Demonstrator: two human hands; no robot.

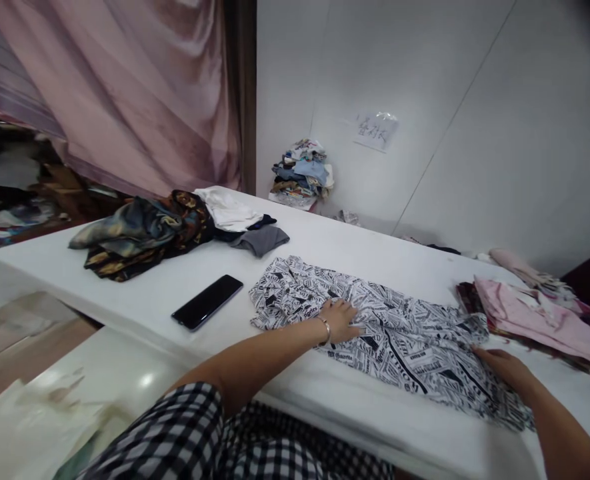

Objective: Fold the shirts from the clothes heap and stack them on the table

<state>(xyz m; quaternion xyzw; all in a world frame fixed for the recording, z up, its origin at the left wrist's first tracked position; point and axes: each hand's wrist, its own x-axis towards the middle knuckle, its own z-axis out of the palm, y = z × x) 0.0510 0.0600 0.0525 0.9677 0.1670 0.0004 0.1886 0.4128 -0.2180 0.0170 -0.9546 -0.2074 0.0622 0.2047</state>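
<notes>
A white shirt with black newspaper print (399, 333) lies lengthwise across the white table, folded into a long strip with wrinkles along it. Near its middle, my left hand (341, 321) rests flat with the fingers spread, pressing on the cloth; a bracelet circles that wrist. At the shirt's right end, my right hand (505, 369) holds the edge of the fabric, its fingertips partly hidden by the cloth.
A black phone (208, 302) lies left of the shirt. Dark patterned clothes (147, 230), a white garment (229, 209) and a grey piece (261, 240) are heaped at the back left. Folded pink clothing (535, 313) sits right. A clothes stack (303, 172) stands by the wall.
</notes>
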